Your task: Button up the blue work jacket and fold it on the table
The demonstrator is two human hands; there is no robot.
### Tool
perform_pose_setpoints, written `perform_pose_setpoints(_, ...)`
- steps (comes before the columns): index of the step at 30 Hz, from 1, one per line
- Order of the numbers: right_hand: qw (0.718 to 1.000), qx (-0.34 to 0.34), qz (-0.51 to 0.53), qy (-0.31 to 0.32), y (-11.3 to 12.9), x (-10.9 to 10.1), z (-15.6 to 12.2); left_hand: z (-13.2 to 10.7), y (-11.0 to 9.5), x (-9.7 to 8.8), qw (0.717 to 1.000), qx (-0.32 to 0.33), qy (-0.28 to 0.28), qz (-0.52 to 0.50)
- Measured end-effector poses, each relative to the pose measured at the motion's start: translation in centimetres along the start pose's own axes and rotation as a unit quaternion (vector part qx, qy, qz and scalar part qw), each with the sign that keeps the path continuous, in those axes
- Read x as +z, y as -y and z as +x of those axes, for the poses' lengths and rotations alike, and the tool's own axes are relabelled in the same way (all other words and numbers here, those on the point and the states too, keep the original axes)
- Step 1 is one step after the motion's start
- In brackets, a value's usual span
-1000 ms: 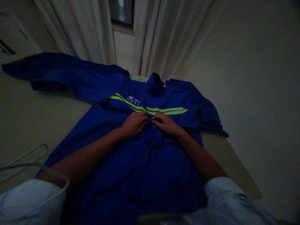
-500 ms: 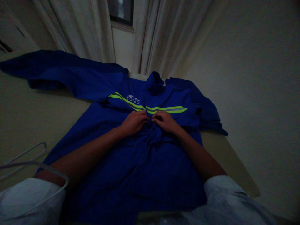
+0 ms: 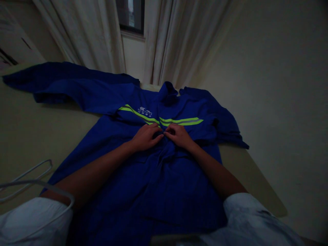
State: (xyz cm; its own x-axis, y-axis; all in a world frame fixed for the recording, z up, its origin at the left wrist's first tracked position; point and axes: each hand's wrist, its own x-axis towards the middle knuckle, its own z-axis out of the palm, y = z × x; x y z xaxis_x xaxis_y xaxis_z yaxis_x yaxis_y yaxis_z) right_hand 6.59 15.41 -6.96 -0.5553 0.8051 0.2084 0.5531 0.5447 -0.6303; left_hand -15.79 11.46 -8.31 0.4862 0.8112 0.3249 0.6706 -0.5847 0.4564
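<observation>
A blue work jacket (image 3: 107, 136) with a stand-up collar lies spread out, front side up. Yellow-green and grey reflective strips (image 3: 181, 121) cross its chest, and a white printed logo sits above the strip on the left. My left hand (image 3: 147, 136) is closed on the front edge of the jacket, just below the strip. Facing it, my right hand (image 3: 178, 135) pinches the same front opening, thumb and forefinger together. The fingertips of both hands nearly meet. Whatever small fastening may lie between them is too dark to make out.
The jacket rests on a pale tabletop (image 3: 64, 130) whose right edge runs close to a plain wall (image 3: 276, 102). Behind stand curtains (image 3: 171, 44) and a window (image 3: 130, 15). A white cable (image 3: 38, 182) loops over my left forearm.
Both hands stay at the front opening; the left thumb has shifted to the right, nearer the right fingertips. The view has tilted slightly upward.
</observation>
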Motion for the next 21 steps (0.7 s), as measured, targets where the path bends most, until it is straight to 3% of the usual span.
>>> perform_pose_setpoints(15, 0.992, -0.004, -0.112, -0.064, 0.3, 1.4, -0.6, 0.4, 0.4, 0.4, 0.994, -0.015, -0.016, -0.107)
perform_pose_setpoints(19, 0.988, 0.004, -0.032, -0.151, -0.1, 1.1, 0.0, 0.4, 0.3, 0.4, 0.989, -0.074, -0.043, -0.121)
perform_pose_setpoints(21, 0.974, 0.037, 0.049, -0.216, -0.4, 0.6, 0.3, 0.4, 0.0, 0.1, 0.99, -0.104, -0.063, -0.077)
